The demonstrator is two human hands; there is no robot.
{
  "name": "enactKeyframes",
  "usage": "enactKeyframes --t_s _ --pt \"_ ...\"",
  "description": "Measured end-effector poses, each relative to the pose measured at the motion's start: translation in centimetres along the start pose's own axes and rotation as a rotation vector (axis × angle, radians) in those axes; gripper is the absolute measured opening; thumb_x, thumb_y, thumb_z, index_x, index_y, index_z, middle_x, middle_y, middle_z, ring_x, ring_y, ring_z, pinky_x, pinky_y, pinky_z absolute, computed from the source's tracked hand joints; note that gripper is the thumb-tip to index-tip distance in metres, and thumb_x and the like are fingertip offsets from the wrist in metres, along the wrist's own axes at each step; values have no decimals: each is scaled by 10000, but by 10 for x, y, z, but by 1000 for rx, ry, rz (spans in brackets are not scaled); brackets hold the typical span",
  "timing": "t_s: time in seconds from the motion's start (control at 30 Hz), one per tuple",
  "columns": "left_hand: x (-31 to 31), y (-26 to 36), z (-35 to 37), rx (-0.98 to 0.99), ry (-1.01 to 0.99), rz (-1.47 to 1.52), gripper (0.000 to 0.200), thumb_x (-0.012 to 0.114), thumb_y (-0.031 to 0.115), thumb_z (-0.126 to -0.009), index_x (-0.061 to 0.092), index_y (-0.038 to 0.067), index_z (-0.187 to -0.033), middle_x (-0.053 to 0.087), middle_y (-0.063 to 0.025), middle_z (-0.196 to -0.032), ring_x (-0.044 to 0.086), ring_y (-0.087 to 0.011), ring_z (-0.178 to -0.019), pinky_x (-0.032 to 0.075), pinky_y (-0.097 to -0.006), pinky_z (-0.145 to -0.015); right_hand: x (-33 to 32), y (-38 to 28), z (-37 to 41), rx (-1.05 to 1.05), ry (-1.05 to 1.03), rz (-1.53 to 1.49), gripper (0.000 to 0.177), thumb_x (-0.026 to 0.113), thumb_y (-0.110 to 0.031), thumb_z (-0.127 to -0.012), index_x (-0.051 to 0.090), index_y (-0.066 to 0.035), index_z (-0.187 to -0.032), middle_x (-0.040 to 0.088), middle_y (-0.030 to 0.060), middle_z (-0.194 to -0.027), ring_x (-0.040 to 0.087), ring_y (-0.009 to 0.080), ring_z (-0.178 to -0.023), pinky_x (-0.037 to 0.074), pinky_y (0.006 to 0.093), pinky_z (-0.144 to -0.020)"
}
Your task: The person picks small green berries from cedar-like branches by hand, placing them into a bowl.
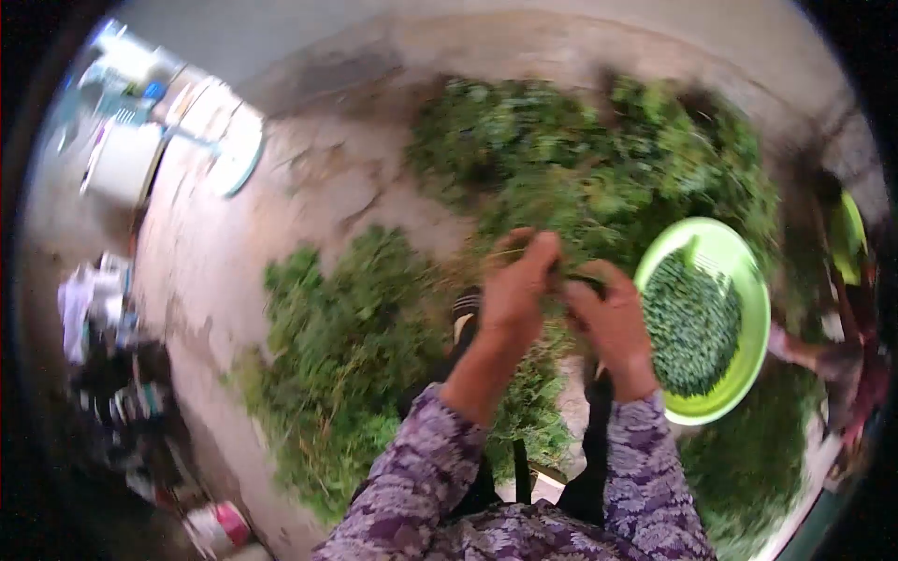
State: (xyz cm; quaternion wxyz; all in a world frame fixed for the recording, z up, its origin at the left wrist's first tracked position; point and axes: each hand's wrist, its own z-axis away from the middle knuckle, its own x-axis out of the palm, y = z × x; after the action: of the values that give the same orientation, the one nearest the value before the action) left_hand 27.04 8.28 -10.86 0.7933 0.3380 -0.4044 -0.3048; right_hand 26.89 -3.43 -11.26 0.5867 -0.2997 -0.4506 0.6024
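My left hand [520, 285] is closed, with a thin green plant stem [511, 250] showing at its fingers. Close beside it, my right hand [608, 309] has its thumb and fingers pinched together; blur hides what is between them. Right of my right hand stands a lime-green plastic basin [760, 323], holding many small round green pieces [690, 327] that look like peas. Under and beyond both hands lies a big heap of leafy green plants [561, 168].
More cut greenery [341, 346] is piled on the concrete floor [309, 187] at left. Another person's arm [795, 351] reaches in from the right, near the basin. A white pail [217, 528] and a round pale table [238, 150] stand at left.
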Motion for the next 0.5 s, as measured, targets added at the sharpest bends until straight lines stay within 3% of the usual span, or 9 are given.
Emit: enactKeyframes --t_s 0.03,0.13,0.2,0.37,0.47,0.5 --pt "4 0 2 32 -9 7 173 630 187 -786 530 54 -831 534 3 -671 464 -62 -564 362 -215 -490 -2 -3 2 -106 -27 93 195 607 -89 -784 560 -15 -959 564 -1 -680 484 36 -553 390 182 -475" --pt "0 -3 -3 65 -61 139 136 615 161 -795 530 57 -817 547 -6 -655 463 -57 -529 356 -210 -461 -5 -3 5 -68 -104 159 127 548 -99 -829 573 -17 -922 537 -12 -644 437 36 -501 343 182 -445" --pt "-4 -3 -4 110 -172 -44 143 601 192 -801 558 58 -780 571 -20 -721 492 -84 -608 380 -228 -554 -5 -3 4 -7 -129 135 135 547 -114 -827 574 -14 -914 531 -18 -639 429 36 -494 334 184 -435" --pt "-4 -4 -1 193 -125 -157 141 588 177 -803 558 50 -750 551 -9 -637 479 -95 -528 375 -231 -500 -12 -5 2 91 -206 65 182 560 -162 -808 576 -2 -892 537 -21 -642 431 42 -476 321 187 -415" --pt "-6 7 -2 83 -94 -26 139 585 186 -813 550 61 -762 547 -6 -650 489 -113 -545 395 -249 -514 -14 5 0 73 -148 68 183 575 -171 -778 587 -5 -854 541 -9 -619 451 51 -465 328 187 -416" --pt "-11 14 -11 164 -19 11 133 587 184 -815 544 66 -772 544 -10 -648 492 -122 -553 404 -262 -522 -15 4 1 94 -157 294 170 574 -161 -769 589 -3 -833 540 -4 -605 460 54 -464 340 187 -424"
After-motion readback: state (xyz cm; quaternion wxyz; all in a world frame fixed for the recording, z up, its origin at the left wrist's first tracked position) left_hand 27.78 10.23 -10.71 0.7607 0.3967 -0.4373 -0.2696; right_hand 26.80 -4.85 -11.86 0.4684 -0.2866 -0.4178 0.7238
